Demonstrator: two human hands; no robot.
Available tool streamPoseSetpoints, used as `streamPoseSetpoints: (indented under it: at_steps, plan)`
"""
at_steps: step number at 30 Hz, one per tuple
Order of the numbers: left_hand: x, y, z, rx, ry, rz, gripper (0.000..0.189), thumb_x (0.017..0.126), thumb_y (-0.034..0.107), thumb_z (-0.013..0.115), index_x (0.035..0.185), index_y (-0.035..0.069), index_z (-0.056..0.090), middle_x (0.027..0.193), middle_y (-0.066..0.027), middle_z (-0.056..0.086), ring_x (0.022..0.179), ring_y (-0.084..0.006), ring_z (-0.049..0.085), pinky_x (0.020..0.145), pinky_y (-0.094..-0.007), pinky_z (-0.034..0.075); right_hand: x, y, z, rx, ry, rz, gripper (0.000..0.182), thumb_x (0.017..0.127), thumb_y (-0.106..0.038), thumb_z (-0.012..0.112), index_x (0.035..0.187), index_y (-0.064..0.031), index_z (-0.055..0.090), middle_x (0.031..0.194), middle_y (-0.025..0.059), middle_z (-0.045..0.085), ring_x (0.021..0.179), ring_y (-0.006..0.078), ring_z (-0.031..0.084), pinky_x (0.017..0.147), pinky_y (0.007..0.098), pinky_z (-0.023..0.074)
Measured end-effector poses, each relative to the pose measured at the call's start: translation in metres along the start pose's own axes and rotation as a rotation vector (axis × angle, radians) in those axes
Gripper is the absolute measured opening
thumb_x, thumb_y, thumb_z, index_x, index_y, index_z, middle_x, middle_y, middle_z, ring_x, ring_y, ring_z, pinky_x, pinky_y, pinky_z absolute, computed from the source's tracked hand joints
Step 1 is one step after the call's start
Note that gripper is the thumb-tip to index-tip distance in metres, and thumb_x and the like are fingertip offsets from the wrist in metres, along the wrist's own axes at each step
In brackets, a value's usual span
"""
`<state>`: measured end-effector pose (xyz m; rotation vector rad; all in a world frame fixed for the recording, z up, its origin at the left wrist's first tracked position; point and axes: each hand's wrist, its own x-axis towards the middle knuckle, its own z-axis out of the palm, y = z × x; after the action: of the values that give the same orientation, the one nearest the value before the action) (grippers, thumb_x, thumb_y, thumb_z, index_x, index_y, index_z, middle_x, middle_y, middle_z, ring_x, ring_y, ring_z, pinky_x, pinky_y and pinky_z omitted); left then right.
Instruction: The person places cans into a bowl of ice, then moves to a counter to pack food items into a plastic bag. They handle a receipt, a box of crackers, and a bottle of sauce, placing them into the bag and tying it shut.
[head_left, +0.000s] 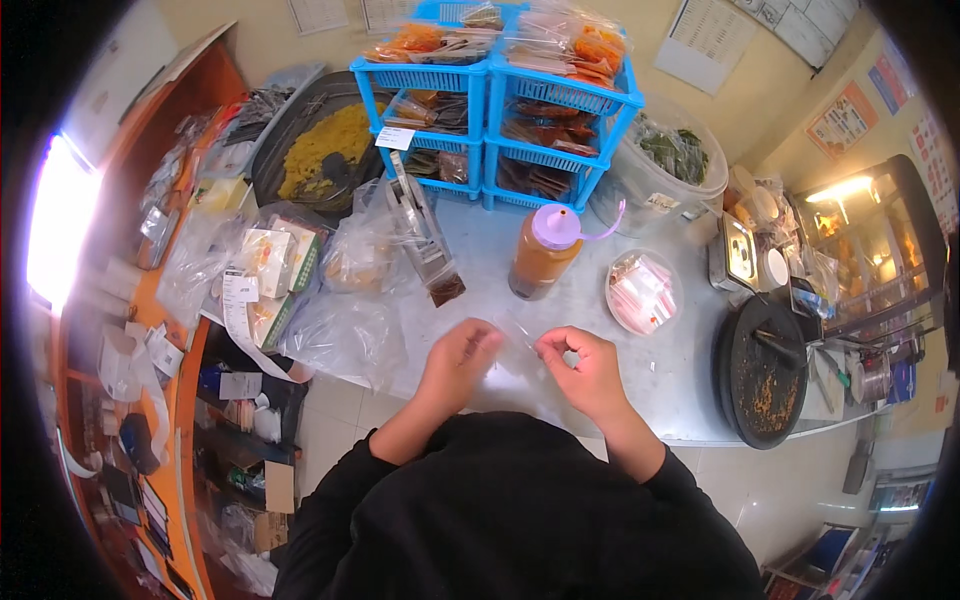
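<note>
A small clear plastic bag (514, 327) spans the gap between my hands, above the metal tabletop (480, 225). My right hand (583, 369) pinches its right edge between thumb and fingertips. At its left side, my left hand (459, 361) has the fingers curled; motion blur hides whether they grip the plastic. Just beyond stands a squeeze bottle (547, 259) of brown sauce with a lilac nozzle lid, its cap strap hanging loose. Right of it sits a round plastic tub (679, 296) of small flat zip bags (641, 291). A row of filled sachets (427, 247) lies left of the bottle.
Blue stacked baskets (487, 139) with bagged food stand at the back. A dark stone mortar (765, 375) with pestle (776, 341) is at right, near a digital scale (731, 251). Plastic bags (345, 330), cartons (266, 262) and a basin of yellow food (319, 154) fill the left.
</note>
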<state>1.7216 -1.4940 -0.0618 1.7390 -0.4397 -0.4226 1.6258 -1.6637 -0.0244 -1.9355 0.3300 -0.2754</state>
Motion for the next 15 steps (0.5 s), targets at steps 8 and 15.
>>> streamPoseSetpoints:
  at_steps: [8, 15]
  plan:
    - [-0.014, -0.006, 0.001, -0.041, -0.166, -0.035, 0.019, 0.094, 0.014, 0.061, 0.081, 0.000, 0.065, 0.064, 0.0014, 0.056, 0.056, -0.0048, 0.050, 0.052, -0.0218, 0.041, -0.009, -0.012, 0.014, -0.030, -0.039, -0.143, 0.013, 0.080, -0.005, 0.070, 0.091, -0.0008, 0.066, 0.082, 0.0098, 0.070, 0.073, 0.0168, 0.066, 0.070, 0.0281, 0.0504]
    - [-0.021, 0.018, 0.000, -0.108, -0.261, -0.066, 0.019, 0.093, 0.011, 0.061, 0.076, 0.000, 0.061, 0.064, -0.0019, 0.059, 0.056, -0.0063, 0.054, 0.051, -0.0229, 0.044, -0.012, -0.004, 0.011, -0.025, -0.211, 0.062, 0.018, 0.079, -0.010, 0.072, 0.094, -0.0007, 0.067, 0.086, 0.0133, 0.071, 0.077, 0.0183, 0.068, 0.070, 0.0300, 0.0517]
